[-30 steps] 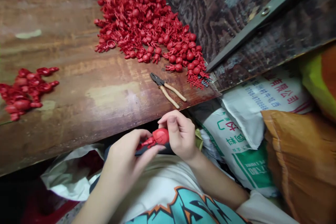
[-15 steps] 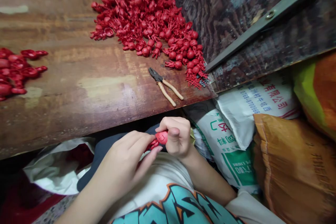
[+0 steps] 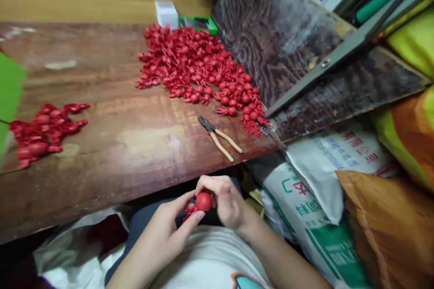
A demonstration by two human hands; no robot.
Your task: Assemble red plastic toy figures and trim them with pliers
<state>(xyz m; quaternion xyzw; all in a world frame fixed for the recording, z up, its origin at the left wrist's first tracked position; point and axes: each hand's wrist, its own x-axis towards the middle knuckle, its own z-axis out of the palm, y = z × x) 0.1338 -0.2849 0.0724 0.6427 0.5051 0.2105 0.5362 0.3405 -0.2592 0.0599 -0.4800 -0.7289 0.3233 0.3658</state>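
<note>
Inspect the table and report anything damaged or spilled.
The table has pale patches, the largest left of the pliers; they look odd because they break up its brown finish, perhaps from wear. No spill stands out.

Part-hidden red figure [image 3: 204, 201], sack lettering [image 3: 360, 147] seemingly blurred

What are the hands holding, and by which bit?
A little red figure, pinched by the left hand near where its round head meets the body. The right hand is by the head; whether it grips too, I can't tell.
</note>
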